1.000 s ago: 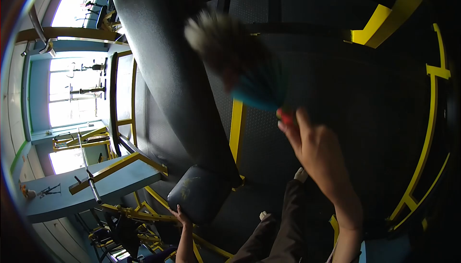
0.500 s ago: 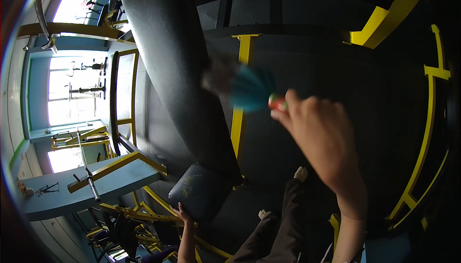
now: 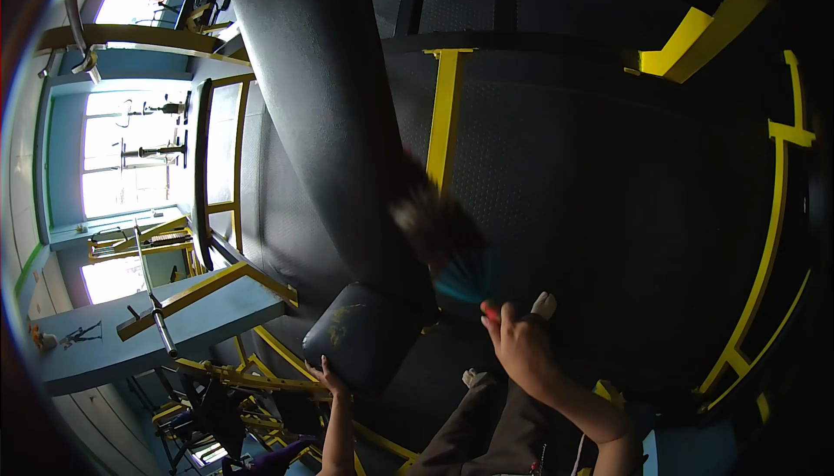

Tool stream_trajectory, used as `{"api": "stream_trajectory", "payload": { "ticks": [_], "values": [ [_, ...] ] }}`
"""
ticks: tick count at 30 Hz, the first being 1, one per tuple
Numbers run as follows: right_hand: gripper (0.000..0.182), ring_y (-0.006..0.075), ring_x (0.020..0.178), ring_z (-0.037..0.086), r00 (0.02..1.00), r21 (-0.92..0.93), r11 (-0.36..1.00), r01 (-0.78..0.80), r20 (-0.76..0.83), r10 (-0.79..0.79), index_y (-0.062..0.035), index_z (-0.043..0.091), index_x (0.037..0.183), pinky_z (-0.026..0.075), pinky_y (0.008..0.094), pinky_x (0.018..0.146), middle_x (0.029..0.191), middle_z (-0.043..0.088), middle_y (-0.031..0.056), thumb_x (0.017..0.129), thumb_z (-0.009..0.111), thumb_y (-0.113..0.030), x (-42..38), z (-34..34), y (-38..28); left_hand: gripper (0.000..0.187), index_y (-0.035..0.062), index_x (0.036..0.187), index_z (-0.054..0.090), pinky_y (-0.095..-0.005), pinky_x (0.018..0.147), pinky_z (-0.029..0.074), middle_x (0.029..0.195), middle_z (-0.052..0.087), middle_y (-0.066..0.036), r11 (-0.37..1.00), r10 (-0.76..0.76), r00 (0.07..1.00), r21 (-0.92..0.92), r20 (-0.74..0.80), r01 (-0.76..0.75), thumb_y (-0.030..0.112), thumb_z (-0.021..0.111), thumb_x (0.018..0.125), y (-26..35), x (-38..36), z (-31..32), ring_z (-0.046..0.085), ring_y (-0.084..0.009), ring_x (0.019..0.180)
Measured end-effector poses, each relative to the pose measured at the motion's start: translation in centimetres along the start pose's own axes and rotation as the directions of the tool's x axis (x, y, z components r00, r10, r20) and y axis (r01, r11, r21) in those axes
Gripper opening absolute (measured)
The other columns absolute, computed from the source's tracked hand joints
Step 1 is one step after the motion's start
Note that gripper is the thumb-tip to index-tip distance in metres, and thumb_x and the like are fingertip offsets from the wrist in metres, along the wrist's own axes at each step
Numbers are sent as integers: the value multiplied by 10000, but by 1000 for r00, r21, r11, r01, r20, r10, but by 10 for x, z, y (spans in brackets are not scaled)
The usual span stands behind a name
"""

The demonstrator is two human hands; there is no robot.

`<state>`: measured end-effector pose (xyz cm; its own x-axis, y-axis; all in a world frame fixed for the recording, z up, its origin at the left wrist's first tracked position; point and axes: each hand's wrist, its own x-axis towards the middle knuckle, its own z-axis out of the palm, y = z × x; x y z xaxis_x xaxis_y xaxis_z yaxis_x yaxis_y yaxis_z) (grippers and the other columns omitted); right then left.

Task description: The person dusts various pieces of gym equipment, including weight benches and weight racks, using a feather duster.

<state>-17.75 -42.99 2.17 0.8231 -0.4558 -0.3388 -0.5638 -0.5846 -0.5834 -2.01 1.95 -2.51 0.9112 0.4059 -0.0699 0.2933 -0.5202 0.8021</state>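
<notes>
A feather duster with dark, pale-tipped feathers (image 3: pixel 439 222) and a teal part (image 3: pixel 467 278) is in my right hand (image 3: pixel 524 353). My fingers are closed round its red handle (image 3: pixel 491 312). The feathers are blurred and lie at the near side edge of a long black padded bench (image 3: pixel 321 111). My left hand (image 3: pixel 330 380) rests with fingers apart against the edge of the bench's smaller end pad (image 3: pixel 360 337), which carries a worn yellowish mark.
Yellow frame bars (image 3: pixel 444 120) run beside and under the bench. A yellow upright (image 3: pixel 695 42) and a yellow rail (image 3: pixel 771 241) stand to the right. My feet (image 3: pixel 544 305) are on the black floor. A barbell (image 3: pixel 156 302) and bright windows (image 3: pixel 126 155) are at left.
My right hand has swung down and toward me with the feather duster, whose feathers have moved along the bench's side toward the end pad. My left hand stays on the pad.
</notes>
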Motion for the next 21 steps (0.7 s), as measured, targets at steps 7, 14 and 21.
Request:
{"api": "stream_trajectory", "payload": {
  "ticks": [7, 14, 21],
  "values": [
    [314, 136, 574, 611, 960, -298, 915, 272, 22, -278, -95, 515, 730, 474, 294, 513, 596, 574, 29, 842, 503, -389, -4, 13, 9, 745, 3, 1339, 187, -363, 1006, 250, 1339, 241, -220, 974, 91, 995, 212, -47, -79, 309, 583, 787, 5, -1, 0, 313, -300, 1201],
    [301, 210, 541, 626, 986, -14, 997, -81, -148, 78, -41, 502, 876, 488, 267, 432, 584, 583, 114, 910, 414, -327, 84, -122, -28, 730, 7, 1337, 196, -367, 1005, 247, 1332, 251, -222, 996, 72, 997, 46, -23, -71, 296, 582, 789, -12, 8, -5, 322, -299, 1192],
    [291, 332, 576, 603, 973, 455, 889, -47, -180, 144, -6, 459, 895, 481, 355, 404, 551, 561, 181, 907, 432, -296, 47, -37, -47, 711, -3, 1328, 217, -370, 1002, 245, 1328, 262, -216, 988, 94, 995, 128, -45, -87, 276, 588, 788, 23, -10, 5, 321, -300, 1194]
  ]
}}
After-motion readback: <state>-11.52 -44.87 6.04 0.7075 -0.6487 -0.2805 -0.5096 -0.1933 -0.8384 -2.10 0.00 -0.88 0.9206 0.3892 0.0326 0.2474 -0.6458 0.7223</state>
